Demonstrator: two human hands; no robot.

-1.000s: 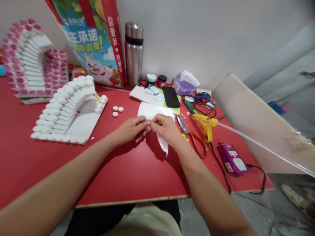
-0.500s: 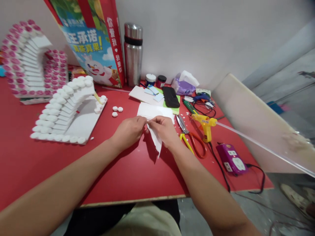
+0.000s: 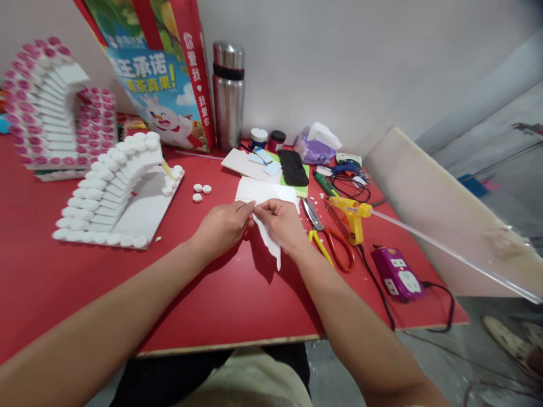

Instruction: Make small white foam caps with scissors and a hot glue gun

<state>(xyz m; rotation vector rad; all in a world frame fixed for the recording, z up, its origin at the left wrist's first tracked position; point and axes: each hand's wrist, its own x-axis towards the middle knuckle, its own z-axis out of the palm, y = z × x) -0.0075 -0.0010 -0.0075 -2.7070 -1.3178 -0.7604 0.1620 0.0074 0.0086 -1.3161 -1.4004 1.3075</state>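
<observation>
Between my two hands is a thin white tissue-like sheet, its loose end hanging down toward the red table. My left hand is closed, thumb and forefinger pinching the sheet's upper end. Fingertip to fingertip with it, my right hand pinches the same sheet, which drapes beneath the palm. Just beyond the fingers lies a flat white sheet. Three small white round pieces rest to the left of my hands. A white stair model edged with such rounds stands farther left.
Scissors with red and yellow handles lie right of my hands, beside a yellow glue gun and a purple power socket. Behind stand a steel flask, a printed bag, a black phone and a pink-and-white model.
The hanging end of the white sheet has swung slightly to the right and looks narrower. Both hands keep their pinch in nearly the same place.
</observation>
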